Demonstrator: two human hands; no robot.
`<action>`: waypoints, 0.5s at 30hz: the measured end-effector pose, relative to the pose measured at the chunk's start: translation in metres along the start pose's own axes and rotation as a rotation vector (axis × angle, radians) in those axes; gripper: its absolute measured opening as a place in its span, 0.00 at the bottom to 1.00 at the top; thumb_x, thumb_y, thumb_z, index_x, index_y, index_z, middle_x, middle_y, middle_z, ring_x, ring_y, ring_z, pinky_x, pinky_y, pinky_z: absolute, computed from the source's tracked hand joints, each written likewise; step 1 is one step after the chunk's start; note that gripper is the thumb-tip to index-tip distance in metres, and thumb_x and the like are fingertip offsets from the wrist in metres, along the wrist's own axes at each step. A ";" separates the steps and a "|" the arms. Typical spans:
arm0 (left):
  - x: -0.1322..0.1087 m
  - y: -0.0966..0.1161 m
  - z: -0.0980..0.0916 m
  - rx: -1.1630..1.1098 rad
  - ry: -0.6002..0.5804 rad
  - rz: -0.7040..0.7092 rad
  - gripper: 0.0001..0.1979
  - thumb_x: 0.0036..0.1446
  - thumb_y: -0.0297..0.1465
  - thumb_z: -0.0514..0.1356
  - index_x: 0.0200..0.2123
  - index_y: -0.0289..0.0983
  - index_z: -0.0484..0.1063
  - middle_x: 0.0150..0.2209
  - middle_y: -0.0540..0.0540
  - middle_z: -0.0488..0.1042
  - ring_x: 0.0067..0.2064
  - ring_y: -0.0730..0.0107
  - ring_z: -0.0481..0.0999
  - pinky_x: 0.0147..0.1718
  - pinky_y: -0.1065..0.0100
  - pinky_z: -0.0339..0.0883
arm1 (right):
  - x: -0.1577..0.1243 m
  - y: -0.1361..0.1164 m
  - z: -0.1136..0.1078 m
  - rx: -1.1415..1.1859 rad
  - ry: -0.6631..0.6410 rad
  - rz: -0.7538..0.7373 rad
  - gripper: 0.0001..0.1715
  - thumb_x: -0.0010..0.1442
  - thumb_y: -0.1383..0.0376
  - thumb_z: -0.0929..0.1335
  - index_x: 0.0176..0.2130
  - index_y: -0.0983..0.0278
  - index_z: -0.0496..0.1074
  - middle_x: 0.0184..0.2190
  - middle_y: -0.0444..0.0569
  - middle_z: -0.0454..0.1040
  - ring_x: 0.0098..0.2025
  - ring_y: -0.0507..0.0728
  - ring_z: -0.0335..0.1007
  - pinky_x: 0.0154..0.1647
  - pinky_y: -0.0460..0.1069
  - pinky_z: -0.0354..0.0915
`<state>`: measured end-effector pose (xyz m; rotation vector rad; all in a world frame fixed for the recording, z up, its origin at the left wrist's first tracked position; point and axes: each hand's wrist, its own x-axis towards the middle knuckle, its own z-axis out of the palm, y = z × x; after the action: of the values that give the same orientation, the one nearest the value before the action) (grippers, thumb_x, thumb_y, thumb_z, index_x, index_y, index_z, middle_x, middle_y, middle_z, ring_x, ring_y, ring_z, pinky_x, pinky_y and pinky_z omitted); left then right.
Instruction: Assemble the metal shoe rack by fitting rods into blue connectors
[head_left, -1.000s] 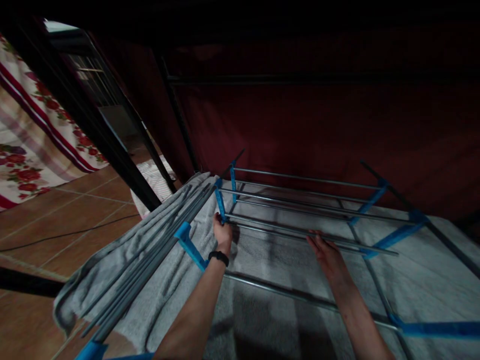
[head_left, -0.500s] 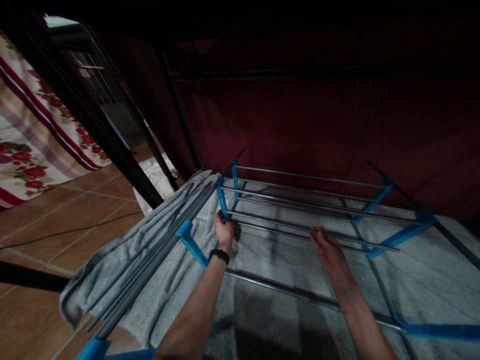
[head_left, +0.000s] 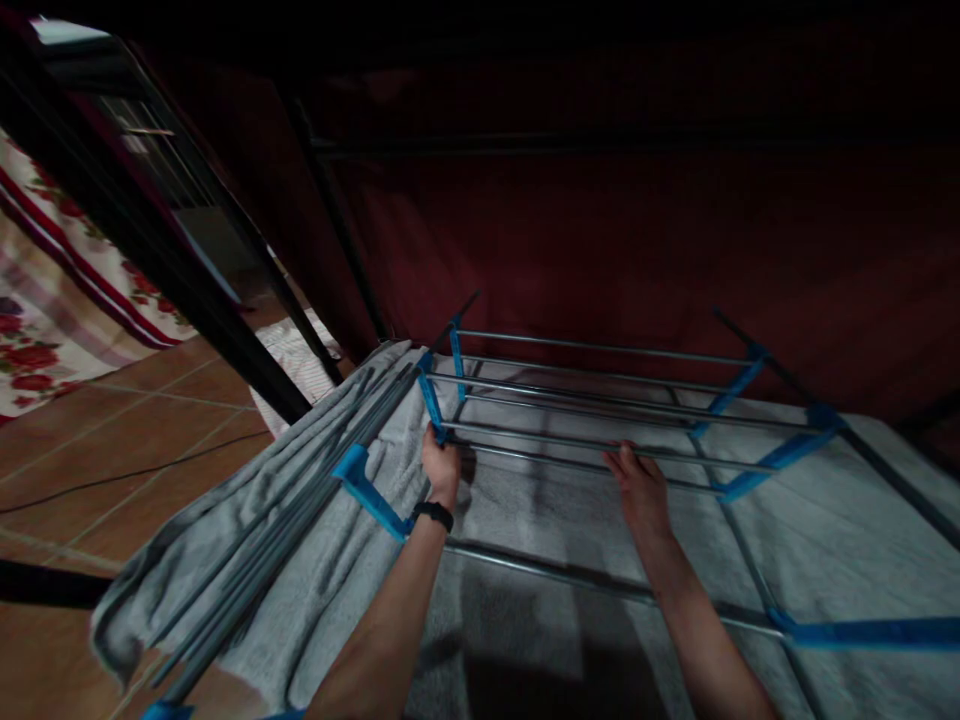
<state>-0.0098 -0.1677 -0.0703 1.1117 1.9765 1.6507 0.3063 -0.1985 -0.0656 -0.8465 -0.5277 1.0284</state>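
Note:
A metal drying rack (head_left: 600,350) with grey rods and blue plastic joints stands over a grey towel (head_left: 315,570) spread beneath it. My left hand (head_left: 440,463), with a black band on the wrist, is closed around the left end of a thin rod (head_left: 555,441) where it meets a blue joint (head_left: 432,402). My right hand (head_left: 637,484) reaches to the same rod further right, fingers curled onto it. A bundle of loose grey rods (head_left: 300,500) lies along the towel at the left.
A dark red cloth wall (head_left: 637,220) hangs right behind the rack. Terracotta floor tiles (head_left: 112,420) stretch to the left, crossed by a thin black cable. A floral fabric (head_left: 45,310) and a dark slanted frame (head_left: 150,250) are at the far left.
My right hand has moved a little left along the rod and curled onto it. The view has drifted slightly; my left hand keeps its grip at the joint.

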 end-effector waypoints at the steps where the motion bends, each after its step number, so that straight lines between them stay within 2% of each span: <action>1: -0.001 0.001 -0.002 0.004 -0.016 -0.011 0.29 0.48 0.15 0.52 0.54 0.36 0.68 0.52 0.40 0.73 0.56 0.59 0.72 0.59 0.55 0.62 | -0.001 0.001 0.002 0.001 0.007 -0.008 0.15 0.44 0.58 0.79 0.27 0.63 0.74 0.32 0.43 0.77 0.37 0.52 0.74 0.50 0.56 0.72; 4: -0.008 0.011 -0.006 0.049 0.021 0.012 0.30 0.48 0.17 0.53 0.57 0.32 0.65 0.55 0.35 0.70 0.57 0.53 0.70 0.60 0.50 0.61 | -0.006 0.000 0.008 0.025 0.022 -0.004 0.17 0.44 0.56 0.79 0.28 0.62 0.73 0.31 0.43 0.76 0.35 0.52 0.73 0.48 0.56 0.73; 6: -0.017 0.025 -0.005 0.123 0.155 0.178 0.33 0.48 0.19 0.56 0.60 0.34 0.62 0.58 0.36 0.66 0.63 0.49 0.62 0.63 0.47 0.54 | -0.006 0.000 0.013 0.045 0.029 0.012 0.18 0.42 0.56 0.79 0.28 0.62 0.72 0.30 0.42 0.75 0.34 0.52 0.72 0.46 0.56 0.73; 7: -0.023 0.034 -0.002 0.129 0.179 0.285 0.33 0.49 0.20 0.56 0.60 0.38 0.62 0.59 0.38 0.64 0.64 0.51 0.60 0.64 0.47 0.52 | -0.006 0.001 0.014 0.051 0.031 0.003 0.18 0.44 0.55 0.78 0.28 0.61 0.72 0.31 0.43 0.75 0.35 0.53 0.72 0.46 0.56 0.72; 8: -0.030 0.046 0.001 0.112 0.141 0.399 0.31 0.51 0.21 0.55 0.60 0.41 0.63 0.60 0.40 0.63 0.64 0.53 0.60 0.64 0.49 0.52 | -0.005 0.003 0.016 0.058 0.024 0.001 0.18 0.45 0.55 0.78 0.29 0.61 0.71 0.32 0.43 0.75 0.36 0.53 0.72 0.46 0.56 0.72; 10: -0.049 0.073 0.014 0.048 -0.014 0.587 0.25 0.56 0.24 0.53 0.57 0.41 0.67 0.58 0.42 0.64 0.62 0.55 0.62 0.64 0.52 0.54 | -0.003 0.006 0.017 0.080 0.026 -0.003 0.17 0.46 0.55 0.77 0.30 0.61 0.71 0.34 0.43 0.75 0.36 0.53 0.72 0.46 0.56 0.72; 13: -0.085 0.115 0.047 -0.026 -0.381 0.782 0.19 0.60 0.25 0.51 0.53 0.41 0.70 0.52 0.43 0.70 0.57 0.58 0.68 0.59 0.54 0.60 | -0.001 0.011 0.017 0.094 0.071 -0.001 0.18 0.45 0.56 0.77 0.32 0.61 0.71 0.32 0.43 0.75 0.36 0.54 0.72 0.43 0.54 0.72; 15: -0.108 0.139 0.076 -0.044 -0.638 0.843 0.18 0.61 0.25 0.50 0.50 0.41 0.72 0.50 0.43 0.73 0.54 0.59 0.70 0.57 0.56 0.63 | 0.001 0.013 0.017 0.057 0.051 -0.001 0.17 0.47 0.55 0.76 0.33 0.60 0.71 0.32 0.42 0.75 0.36 0.54 0.72 0.42 0.53 0.72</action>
<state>0.1602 -0.1931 0.0153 2.2935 1.1022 1.3467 0.2870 -0.1884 -0.0661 -0.8203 -0.4536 1.0140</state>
